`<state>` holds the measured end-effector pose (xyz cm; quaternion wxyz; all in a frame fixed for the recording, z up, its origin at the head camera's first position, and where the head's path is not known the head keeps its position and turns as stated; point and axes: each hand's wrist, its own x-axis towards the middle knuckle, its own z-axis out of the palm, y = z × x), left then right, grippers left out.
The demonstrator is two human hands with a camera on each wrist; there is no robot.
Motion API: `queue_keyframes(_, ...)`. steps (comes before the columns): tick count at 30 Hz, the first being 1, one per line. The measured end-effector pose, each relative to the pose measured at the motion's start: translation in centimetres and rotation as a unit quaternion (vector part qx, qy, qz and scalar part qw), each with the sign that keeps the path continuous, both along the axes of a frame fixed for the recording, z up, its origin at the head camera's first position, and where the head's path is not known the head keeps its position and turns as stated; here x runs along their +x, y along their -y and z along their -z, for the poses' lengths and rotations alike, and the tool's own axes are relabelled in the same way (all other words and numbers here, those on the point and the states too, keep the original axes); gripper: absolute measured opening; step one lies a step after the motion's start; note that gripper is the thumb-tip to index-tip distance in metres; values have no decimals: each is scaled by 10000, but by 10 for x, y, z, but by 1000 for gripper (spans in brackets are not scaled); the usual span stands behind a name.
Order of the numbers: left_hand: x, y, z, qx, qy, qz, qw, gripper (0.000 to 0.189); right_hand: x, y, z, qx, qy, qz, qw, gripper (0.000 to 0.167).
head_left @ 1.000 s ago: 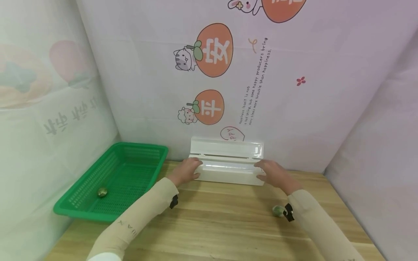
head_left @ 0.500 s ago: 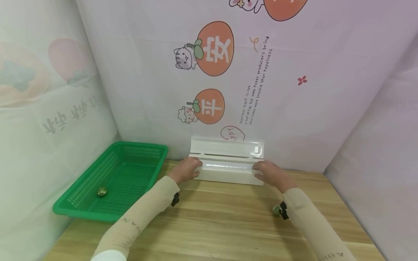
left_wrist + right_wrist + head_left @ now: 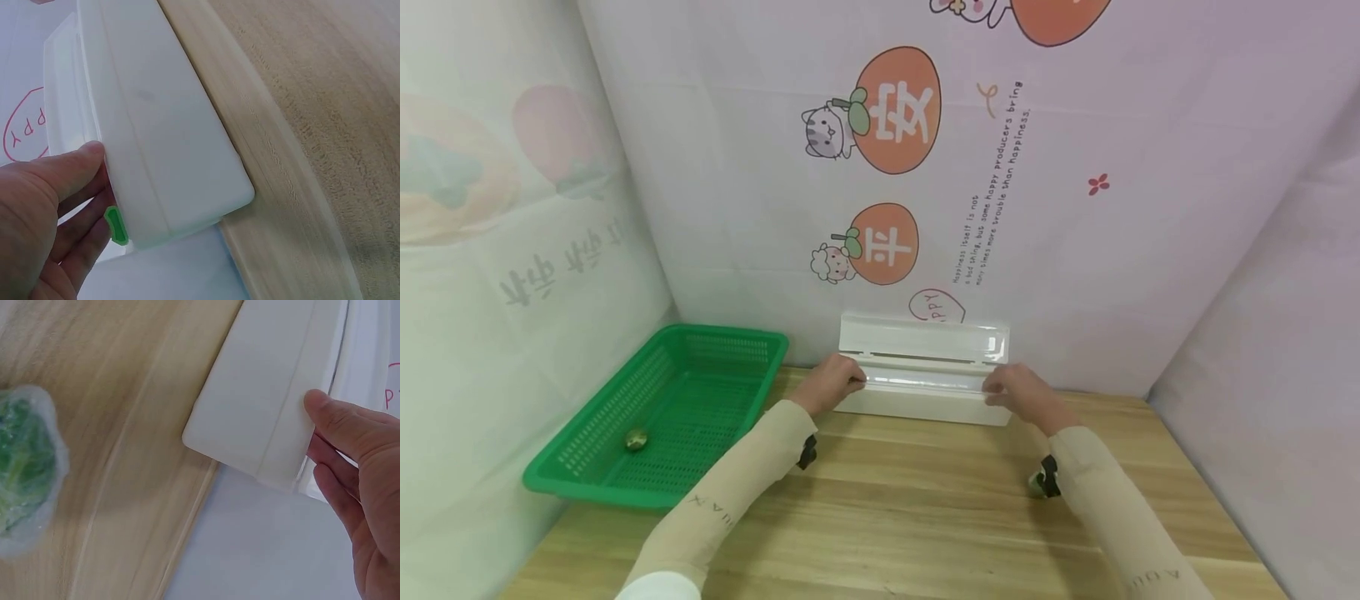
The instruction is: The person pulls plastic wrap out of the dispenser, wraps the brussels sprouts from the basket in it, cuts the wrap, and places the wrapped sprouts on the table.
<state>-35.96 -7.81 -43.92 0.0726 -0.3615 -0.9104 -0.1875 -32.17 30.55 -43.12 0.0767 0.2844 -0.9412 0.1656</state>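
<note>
The white box (image 3: 923, 403) sits at the lower middle of the head view, at the back of the tabletop (image 3: 917, 517) near the printed cloth (image 3: 737, 167), its long front side facing you. Its lid (image 3: 917, 340) stands raised behind it. Both your hands grip it by its ends, each with thumb and fingers drawn nearly together: your left hand (image 3: 831, 385) pinches the left end, your right hand (image 3: 1026, 396) the right end. In the left wrist view a small green piece (image 3: 116, 225) shows at the box's edge, by your fingers. Nearer you, below your right wrist, lies a plastic-wrapped green bundle (image 3: 26, 465) (mostly hidden by the black wrist strap (image 3: 1049, 475) in the head view). To the left in the frame is a green basket (image 3: 598, 495), with a small, round, gold-toned object (image 3: 636, 439) lying inside.
</note>
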Motion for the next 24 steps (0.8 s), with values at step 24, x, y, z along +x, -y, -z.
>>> queue_keyframes(24, -14, -10, 9, 783, 173, -531, 9954, 14, -10, -4, 0, -648, 521, 269, 9962, 9)
